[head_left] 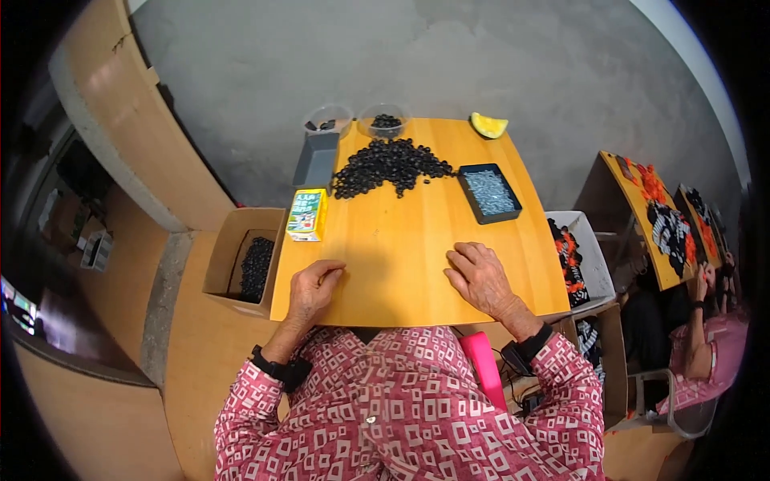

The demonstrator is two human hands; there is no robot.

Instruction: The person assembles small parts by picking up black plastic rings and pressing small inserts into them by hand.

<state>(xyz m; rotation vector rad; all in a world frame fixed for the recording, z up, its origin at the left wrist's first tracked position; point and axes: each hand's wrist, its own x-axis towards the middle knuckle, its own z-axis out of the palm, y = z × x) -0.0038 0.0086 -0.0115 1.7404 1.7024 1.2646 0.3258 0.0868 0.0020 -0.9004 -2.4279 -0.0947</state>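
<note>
Right now, your left hand [315, 289] rests loosely curled on the table [401, 276], below the yellow box [307, 215]; you may be pinching something there, I cannot tell. Your right hand [481, 278] lies palm down, thumb apart from its bent fingers, nearest the dark tray [504, 216] of small metallic pieces [488, 191]. Beyond both hands, black pieces [383, 167] form a heap.

Loose pile of black pieces [385, 167] on the wooden table [393, 272]. Right of the pile: black tray [504, 216] filled with small grey parts [488, 191]. Left: grey tray [318, 160]. Front-left: yellow box [307, 216]. Behind: two clear bowls [399, 112]. In front, well apart from it: left hand [315, 290], fingers curled; right hand [481, 279], palm down, fingers loosely bent, both on the table.
</note>
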